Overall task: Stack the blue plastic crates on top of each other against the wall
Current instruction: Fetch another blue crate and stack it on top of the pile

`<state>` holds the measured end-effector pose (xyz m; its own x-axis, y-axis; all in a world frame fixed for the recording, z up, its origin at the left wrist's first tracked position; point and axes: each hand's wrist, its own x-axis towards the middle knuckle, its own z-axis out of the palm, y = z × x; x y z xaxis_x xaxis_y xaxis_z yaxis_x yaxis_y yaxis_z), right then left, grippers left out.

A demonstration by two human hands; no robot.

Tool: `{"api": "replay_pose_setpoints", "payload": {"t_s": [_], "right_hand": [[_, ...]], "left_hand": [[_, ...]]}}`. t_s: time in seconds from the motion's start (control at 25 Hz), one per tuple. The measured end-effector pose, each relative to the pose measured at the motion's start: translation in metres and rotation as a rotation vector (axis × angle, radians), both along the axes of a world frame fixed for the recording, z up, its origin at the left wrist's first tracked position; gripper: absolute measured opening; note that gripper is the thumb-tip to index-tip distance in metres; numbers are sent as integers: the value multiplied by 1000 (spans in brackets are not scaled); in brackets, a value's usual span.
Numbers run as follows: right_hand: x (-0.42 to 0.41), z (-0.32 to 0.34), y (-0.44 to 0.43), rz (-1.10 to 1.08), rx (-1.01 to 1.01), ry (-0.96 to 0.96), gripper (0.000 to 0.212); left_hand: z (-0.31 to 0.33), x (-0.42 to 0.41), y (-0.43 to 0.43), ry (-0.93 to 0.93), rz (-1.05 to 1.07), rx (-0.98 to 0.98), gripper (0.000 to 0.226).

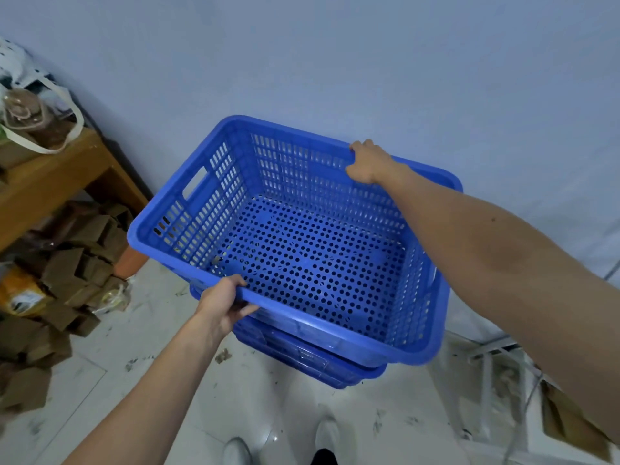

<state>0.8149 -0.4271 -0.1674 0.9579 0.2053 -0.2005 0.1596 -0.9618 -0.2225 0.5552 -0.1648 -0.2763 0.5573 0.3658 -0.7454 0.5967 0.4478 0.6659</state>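
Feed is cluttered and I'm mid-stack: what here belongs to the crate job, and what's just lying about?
Job: top blue crate, held by left hand and right hand; lower blue crates; wall.

Lying about: wooden table, tote bag, cardboard pieces.

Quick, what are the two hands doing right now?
Left hand: closed on the near rim of the top blue crate.
Right hand: closed on the far rim of the same crate.

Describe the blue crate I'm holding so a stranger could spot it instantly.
Against the pale wall, beside the wooden table, stands a stack of blue perforated plastic crates. Yours is the top blue plastic crate, gripped by the left hand and right hand; unlike the lower blue crate, its empty interior shows.
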Motion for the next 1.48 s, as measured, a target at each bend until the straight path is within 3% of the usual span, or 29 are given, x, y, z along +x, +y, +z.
{"api": "replay_pose_setpoints", "payload": {"t_s": [0.32,0.52,0.72,0.84,0.96,1.08,1.2,1.28,1.36,1.48], "right_hand": [[-73,-14,19,75,-7,75,60],[-126,-16,52,10,-72,145,51],[-188,-17,77,-93,-70,158,40],[-237,-27,80,-191,-58,214,39],[-282,-37,76,-316,-5,248,55],[-307,-45,71,-313,-27,210,57],[-310,-53,68,-254,-155,139,39],[-308,-58,68,-240,-210,106,31],[-306,-64,69,-226,-231,90,26],[-306,-71,66,-208,-238,42,24]], "left_hand": [[20,17,3,18,-251,-55,10],[26,14,39,135,-688,-97,66],[28,28,66,126,-998,11,84],[33,26,76,65,-1149,164,80],[48,26,77,-66,-1398,362,63],[59,30,72,-439,-1409,542,34],[62,36,76,-792,-1340,1006,27],[54,39,82,-789,-1482,1178,25],[39,43,96,-648,-1633,1321,23],[30,48,118,-581,-1671,1531,12]]}}
